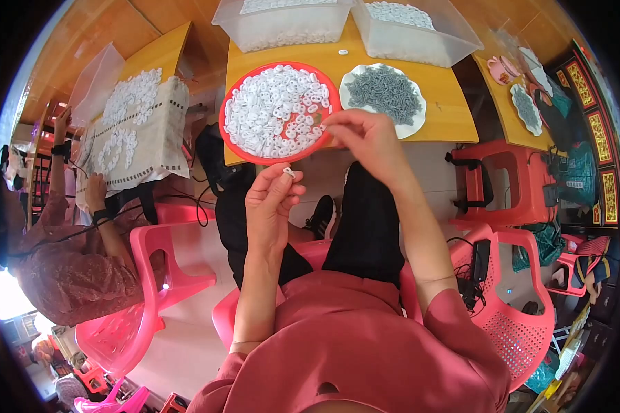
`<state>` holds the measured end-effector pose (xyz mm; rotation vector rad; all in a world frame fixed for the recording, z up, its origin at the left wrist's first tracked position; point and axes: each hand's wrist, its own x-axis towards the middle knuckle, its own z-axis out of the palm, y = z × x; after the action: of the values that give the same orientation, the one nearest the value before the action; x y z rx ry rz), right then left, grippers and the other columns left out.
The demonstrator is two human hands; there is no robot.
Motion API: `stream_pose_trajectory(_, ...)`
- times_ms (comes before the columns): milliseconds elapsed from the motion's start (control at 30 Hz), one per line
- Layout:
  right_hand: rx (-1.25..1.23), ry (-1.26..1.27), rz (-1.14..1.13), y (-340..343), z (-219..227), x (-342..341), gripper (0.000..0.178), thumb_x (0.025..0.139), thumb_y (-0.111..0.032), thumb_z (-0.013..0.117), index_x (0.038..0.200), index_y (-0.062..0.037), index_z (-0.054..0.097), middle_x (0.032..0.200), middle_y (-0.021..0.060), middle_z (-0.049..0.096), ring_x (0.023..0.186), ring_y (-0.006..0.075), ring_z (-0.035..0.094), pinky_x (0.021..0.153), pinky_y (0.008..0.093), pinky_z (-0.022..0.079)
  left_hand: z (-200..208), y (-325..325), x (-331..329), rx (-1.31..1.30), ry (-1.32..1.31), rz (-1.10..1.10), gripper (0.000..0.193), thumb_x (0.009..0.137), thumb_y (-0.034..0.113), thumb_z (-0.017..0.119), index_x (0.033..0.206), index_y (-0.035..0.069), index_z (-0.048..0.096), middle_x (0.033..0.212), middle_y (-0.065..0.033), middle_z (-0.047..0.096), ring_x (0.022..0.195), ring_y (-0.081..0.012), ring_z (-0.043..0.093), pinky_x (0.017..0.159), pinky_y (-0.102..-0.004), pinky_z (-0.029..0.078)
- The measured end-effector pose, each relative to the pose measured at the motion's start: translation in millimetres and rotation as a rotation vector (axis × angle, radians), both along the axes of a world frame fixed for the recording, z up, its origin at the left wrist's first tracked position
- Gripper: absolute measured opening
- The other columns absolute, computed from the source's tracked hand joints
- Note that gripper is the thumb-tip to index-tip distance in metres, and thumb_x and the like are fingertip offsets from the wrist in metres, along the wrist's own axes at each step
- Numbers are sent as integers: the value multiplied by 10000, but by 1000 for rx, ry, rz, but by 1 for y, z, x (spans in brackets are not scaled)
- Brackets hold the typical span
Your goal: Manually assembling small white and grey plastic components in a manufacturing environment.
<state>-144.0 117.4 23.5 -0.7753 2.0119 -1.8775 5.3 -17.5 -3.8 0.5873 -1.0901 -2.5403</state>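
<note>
Left hand (269,196) pinches one white piece (288,172); right hand (370,140), at three o'clock on red tray (314,143), grip unclear; large heap (265,107) seems left.

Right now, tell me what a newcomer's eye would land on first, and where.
Probably the round red tray heaped with small white pieces, on the yellow table ahead. Just right of it, a white wavy-edged plate holds a grey pile. Near the tray's front edge, the left hand pinches one white piece; the right hand is at its right rim.
</note>
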Motion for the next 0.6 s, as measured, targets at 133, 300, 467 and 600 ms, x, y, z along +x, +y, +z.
stream_pose_trajectory(133, 116, -22, -125, 23, -22, -52, 145, 840, -27, 593, 959, 8, 667, 779, 40, 641, 641, 71, 564, 625, 203, 481, -2, -2, 2, -6, -2, 10, 166, 856, 65, 613, 1019, 28, 608, 915, -124, 668, 705, -119, 649, 584, -178, 503)
stream_pose_trajectory(300, 117, -140, -122, 45, -22, -66, 185, 833, -16, 592, 1006, 9, 651, 824, 47, 648, 704, 82, 586, 649, 206, 490, 0, 7, -7, -3, -24, -34, 145, 865, 77, 603, 1003, 32, 600, 906, -113, 663, 696, -124, 644, 598, -185, 501)
stream_pose_trajectory(467, -24, -251, 90, 44, 6, -28, 236, 829, -23, 608, 1063, 13, 612, 853, 54, 656, 749, 90, 614, 680, 216, 504, 10, 20, -29, -44, 1, -121, 139, 876, 87, 590, 999, 24, 602, 837, -84, 650, 656, -125, 625, 604, -193, 484)
stream_pose_trajectory(600, -5, -258, 189, 40, 19, -7, 218, 826, -11, 614, 1041, 18, 611, 862, 54, 657, 743, 90, 617, 684, 218, 508, 19, 32, -44, -408, -6, -103, 166, 863, 62, 605, 1019, 11, 630, 785, -59, 634, 629, -87, 582, 586, -188, 459)
